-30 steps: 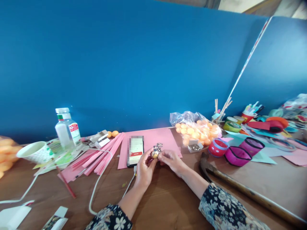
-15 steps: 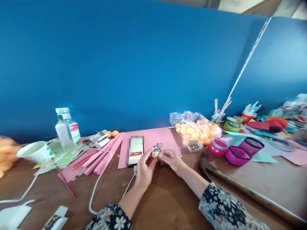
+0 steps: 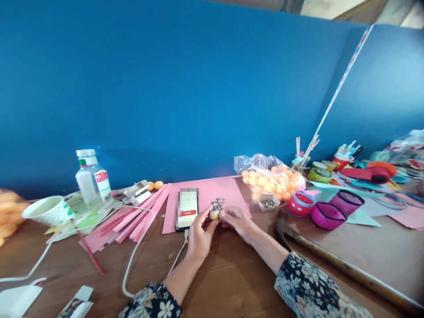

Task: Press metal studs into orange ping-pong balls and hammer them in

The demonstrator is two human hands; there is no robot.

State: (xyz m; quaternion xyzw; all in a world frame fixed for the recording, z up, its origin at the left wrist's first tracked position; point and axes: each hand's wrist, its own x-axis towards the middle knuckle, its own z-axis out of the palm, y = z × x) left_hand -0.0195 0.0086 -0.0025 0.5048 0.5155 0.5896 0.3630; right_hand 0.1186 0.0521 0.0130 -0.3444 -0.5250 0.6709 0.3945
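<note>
A small yellow-orange ball [image 3: 215, 216], covered on top with shiny metal pieces like thumbtacks [image 3: 217, 204], is held over the table's middle. My left hand [image 3: 201, 234] is closed around its left side with thumb and fingers. From the right, my right hand [image 3: 239, 222] pinches close against the ball; whatever lies between thumb and forefinger is too small to make out. A phone [image 3: 187, 209] with a cable plugged in lies on pink paper [image 3: 213, 187] just left of the ball. Beyond my right hand stands a small open box of metal pieces [image 3: 269, 203].
A clear bag of orange balls [image 3: 273, 179] is at the back. A hammer [image 3: 334, 254] stretches along the right. Pink strips [image 3: 145, 214], a white cable [image 3: 130, 260], a paper cup [image 3: 49, 210] and a bottle [image 3: 91, 176] are on the left; magenta holders [image 3: 326, 215] stand at right.
Almost nothing differs. The ball has turned slightly in my fingers, its metal pieces showing a little differently; both hands keep their places.
</note>
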